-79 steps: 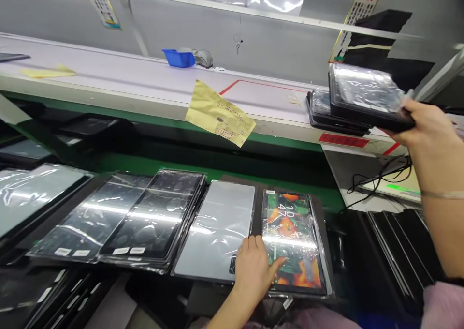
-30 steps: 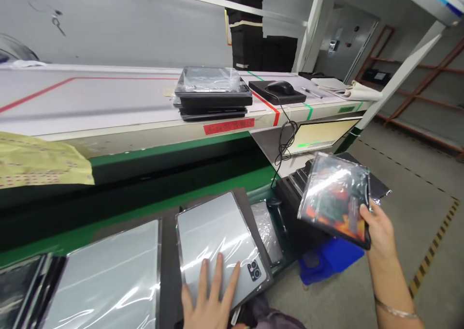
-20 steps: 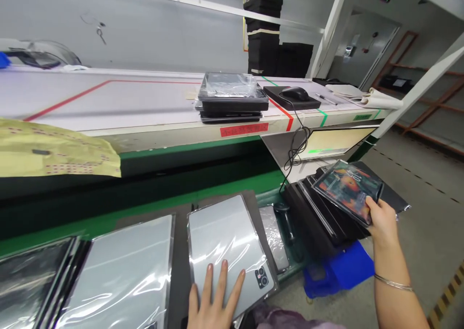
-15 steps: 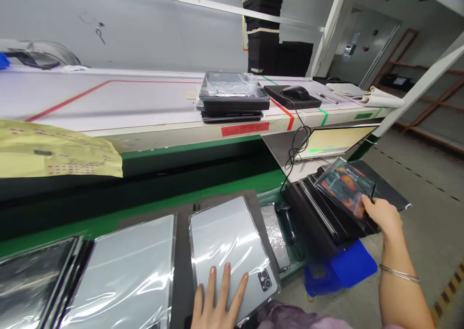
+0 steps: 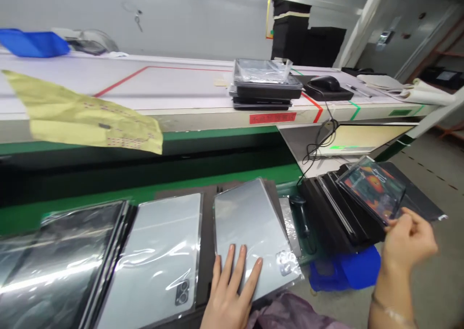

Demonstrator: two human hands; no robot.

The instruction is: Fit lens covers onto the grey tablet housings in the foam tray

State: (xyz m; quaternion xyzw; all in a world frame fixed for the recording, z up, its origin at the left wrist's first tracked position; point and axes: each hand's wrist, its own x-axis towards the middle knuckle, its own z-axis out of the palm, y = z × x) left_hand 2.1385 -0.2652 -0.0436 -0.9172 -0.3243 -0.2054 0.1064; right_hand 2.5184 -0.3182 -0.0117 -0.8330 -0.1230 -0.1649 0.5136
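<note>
Spread flat, my left hand (image 5: pixel 230 290) rests on a silver tablet (image 5: pixel 250 222) in clear plastic film, its camera block toward the lower right. At the right, the curled fingers of my right hand (image 5: pixel 409 237) pinch the near corner of a film-wrapped tablet (image 5: pixel 373 186) with a colourful picture on its front. That tablet lies tilted on a row of dark tablets (image 5: pixel 333 208). Left of my left hand lies another wrapped silver tablet (image 5: pixel 155 261), beside a leaning stack of dark, glossy wrapped tablets (image 5: pixel 68 256).
A handheld scanner (image 5: pixel 302 215) lies in a green tray beside the dark row. Below that is a blue bin (image 5: pixel 348 271). The shelf (image 5: pixel 188 89) carries stacked wrapped devices (image 5: pixel 266 84) and a mouse (image 5: pixel 325 83). A monitor (image 5: pixel 366 138) stands underneath; yellow paper (image 5: pixel 97 121) hangs at left.
The view has shifted left, so things appear further right. My right hand has turned and its fingers have curled at the colourful tablet's corner. My left hand stays on the silver tablet.
</note>
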